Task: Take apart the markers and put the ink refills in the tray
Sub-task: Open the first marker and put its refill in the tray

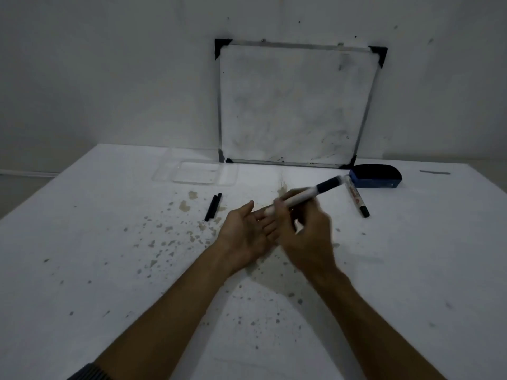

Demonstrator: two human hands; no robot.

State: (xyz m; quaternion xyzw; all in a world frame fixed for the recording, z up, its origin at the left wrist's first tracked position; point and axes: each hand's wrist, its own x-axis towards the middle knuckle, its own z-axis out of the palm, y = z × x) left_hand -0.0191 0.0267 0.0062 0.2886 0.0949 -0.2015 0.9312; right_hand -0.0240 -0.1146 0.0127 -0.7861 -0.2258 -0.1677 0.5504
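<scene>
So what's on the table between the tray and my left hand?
In the head view, two thin black sticks lie side by side between the tray and the left hand, on stained table.

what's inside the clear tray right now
Nothing that I can see: the clear tray looks empty, with the white table showing through. Two black refills lie outside it. The dim, blurred view could hide something small.

The white table [82,242] has brown and grey spots. The held white marker with a black cap [310,194] is plain. The flat eraser block [375,176] is blue and black. The see-through plastic tray [197,174] has no colour.
</scene>
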